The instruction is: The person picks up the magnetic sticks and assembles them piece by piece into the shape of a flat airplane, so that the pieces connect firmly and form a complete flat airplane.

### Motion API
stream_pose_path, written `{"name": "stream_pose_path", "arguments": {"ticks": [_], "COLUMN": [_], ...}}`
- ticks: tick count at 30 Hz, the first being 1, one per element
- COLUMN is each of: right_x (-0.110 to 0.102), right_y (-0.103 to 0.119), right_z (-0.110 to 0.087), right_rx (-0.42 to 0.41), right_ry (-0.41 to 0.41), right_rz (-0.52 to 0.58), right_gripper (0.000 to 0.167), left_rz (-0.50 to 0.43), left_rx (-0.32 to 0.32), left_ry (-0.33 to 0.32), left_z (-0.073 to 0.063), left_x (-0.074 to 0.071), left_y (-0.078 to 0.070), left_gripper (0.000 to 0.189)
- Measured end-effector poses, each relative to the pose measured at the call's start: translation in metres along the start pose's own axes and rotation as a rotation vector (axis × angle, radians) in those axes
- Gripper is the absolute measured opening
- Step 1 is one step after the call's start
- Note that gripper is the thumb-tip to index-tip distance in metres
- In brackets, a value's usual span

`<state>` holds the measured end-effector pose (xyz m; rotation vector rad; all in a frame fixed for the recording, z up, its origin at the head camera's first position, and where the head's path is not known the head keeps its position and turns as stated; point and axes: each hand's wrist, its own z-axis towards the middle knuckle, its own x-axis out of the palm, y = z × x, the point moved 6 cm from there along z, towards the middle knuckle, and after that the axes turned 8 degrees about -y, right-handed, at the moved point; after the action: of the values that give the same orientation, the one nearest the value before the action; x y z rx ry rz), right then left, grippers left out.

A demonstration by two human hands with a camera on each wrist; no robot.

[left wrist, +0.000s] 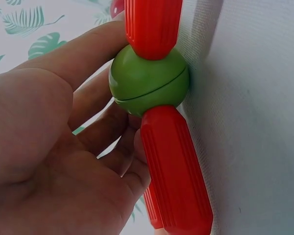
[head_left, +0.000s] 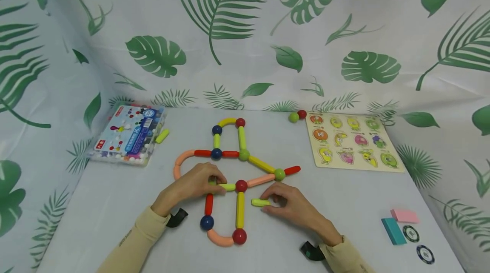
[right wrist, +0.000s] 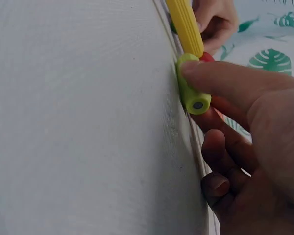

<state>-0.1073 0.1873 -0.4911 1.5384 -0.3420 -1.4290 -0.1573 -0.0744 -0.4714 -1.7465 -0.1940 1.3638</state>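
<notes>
My left hand (head_left: 199, 179) holds a green ball (left wrist: 149, 81) between thumb and fingers, in a flat figure of magnetic rods and balls on the table. Red rods (left wrist: 176, 171) meet that ball in the left wrist view. From under the left fingers a short lime rod (head_left: 228, 187) runs to a red ball (head_left: 241, 186). To the right of that ball my right hand (head_left: 292, 205) pinches another short lime rod (right wrist: 191, 85), low over the table, its magnet end visible in the right wrist view. A yellow rod (head_left: 240, 210) lies between the hands.
Further back, the figure continues with blue balls (head_left: 216, 154) and other rods. A plastic box (head_left: 128, 135) and a loose lime rod (head_left: 162, 136) lie back left. A fruit puzzle board (head_left: 356, 141) is back right; blocks (head_left: 393, 231) and chips (head_left: 425, 254) lie front right.
</notes>
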Motion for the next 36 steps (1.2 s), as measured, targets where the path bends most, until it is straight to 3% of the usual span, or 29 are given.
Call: {"name": "stream_pose_path", "arguments": {"ticks": [8, 20, 27, 36], "right_x": [-0.006, -0.055, -0.066, -0.067], "right_y": [-0.006, -0.03, -0.046, -0.049], "right_z": [-0.004, -0.024, -0.029, -0.029], "right_rx": [0.017, 0.179, 0.236, 0.248], "right_ry": [-0.048, -0.278, -0.313, -0.333], "right_rz": [-0.044, -0.045, -0.077, -0.079], "right_gripper": [0.025, 0.022, 0.02, 0.021], "left_rz": [-0.005, -0.016, -0.024, -0.021], "left_rx": [0.012, 0.008, 0.009, 0.009], "left_ry": [0.004, 0.007, 0.008, 0.019], "left_z": [0.0, -0.002, -0.002, 0.0], "left_x": [0.002, -0.002, -0.002, -0.002], "left_y": [0.003, 0.004, 0.004, 0.004], "left_gripper": [0.021, 0.021, 0.021, 0.021]}}
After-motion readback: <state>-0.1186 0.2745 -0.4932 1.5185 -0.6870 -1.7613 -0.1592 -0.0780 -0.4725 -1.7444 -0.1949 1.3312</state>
